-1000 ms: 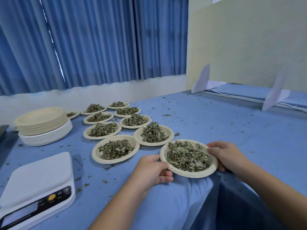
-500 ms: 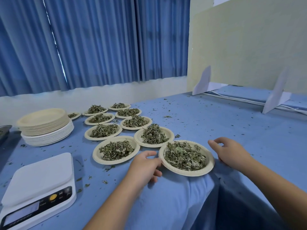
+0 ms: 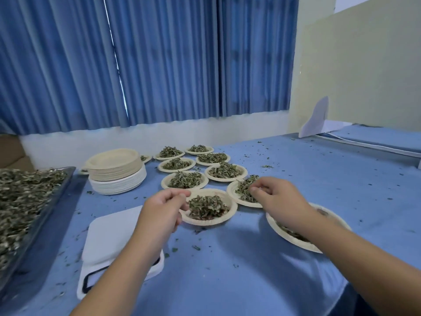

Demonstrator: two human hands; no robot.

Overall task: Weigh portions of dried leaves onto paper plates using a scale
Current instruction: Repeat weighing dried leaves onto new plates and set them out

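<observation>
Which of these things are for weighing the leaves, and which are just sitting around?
For the job:
scale
tray of dried leaves
stack of empty paper plates
filled plates

Just lying about:
blue curtains
beige board
leaf crumbs scattered on the blue cloth

Dried leaves (image 3: 206,207) heaped on paper plates (image 3: 208,221), white scale (image 3: 109,236) alongside, apparently unloaded

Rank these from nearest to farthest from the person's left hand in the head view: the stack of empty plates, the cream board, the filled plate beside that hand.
1. The filled plate, immediately right of the left hand.
2. The stack of empty plates, back left.
3. The cream board, standing far right.
</observation>
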